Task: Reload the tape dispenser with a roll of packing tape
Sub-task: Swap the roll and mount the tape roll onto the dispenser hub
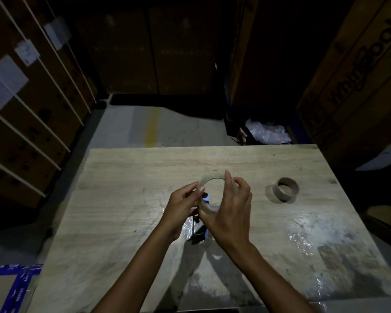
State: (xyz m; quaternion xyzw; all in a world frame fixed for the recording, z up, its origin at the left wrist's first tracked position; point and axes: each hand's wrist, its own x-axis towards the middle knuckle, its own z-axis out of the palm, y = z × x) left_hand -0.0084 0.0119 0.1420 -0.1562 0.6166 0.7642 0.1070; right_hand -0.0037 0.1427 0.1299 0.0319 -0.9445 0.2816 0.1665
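Both hands hold a roll of clear packing tape (210, 178) upright above the middle of the wooden table (127, 177). My left hand (184, 205) pinches its left rim between thumb and fingers. My right hand (229, 211) grips the right and lower rim, with the index finger raised along the side. Beneath the hands, mostly hidden, stands the tape dispenser (200, 231), of which a blue part and a dark frame show. An empty brown cardboard tape core (286, 189) lies on the table to the right.
Crumpled clear film (300, 241) lies on the table's right side. Large cardboard boxes (357, 86) stand at the right, back and left. A bag of clear plastic (268, 131) sits on the floor beyond the table. A box with blue tape (11, 288) is at the lower left.
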